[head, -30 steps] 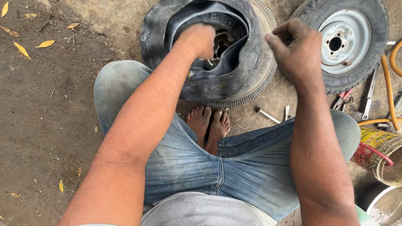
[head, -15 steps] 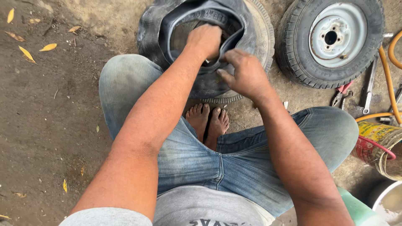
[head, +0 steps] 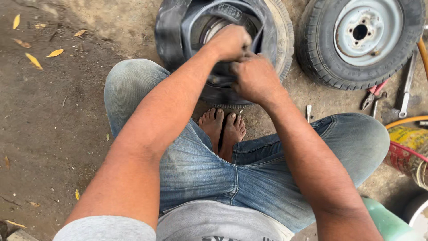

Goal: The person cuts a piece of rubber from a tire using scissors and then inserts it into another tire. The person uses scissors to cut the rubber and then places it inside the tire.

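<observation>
The black tyre [head: 278,40] lies flat on the dirt ground [head: 58,111] straight ahead of the person's bare feet [head: 223,129], with a floppy black inner tube [head: 171,31] bulging up out of its opening; the tube's loose wall rises on the near and left side of the hole, right where both hands meet; a second wheel with a grey steel rim [head: 361,38] lies apart to the right. The left hand [head: 229,42] is farther in, clenched over the rubber at the near edge of the opening; the right hand [head: 254,78] sits just nearer the body, touching the left, its fingers curled onto the same fold of rubber, though what exactly they pinch is hidden. Small tools lie to the right: a spanner [head: 406,91] and red-handled pliers [head: 373,94].
</observation>
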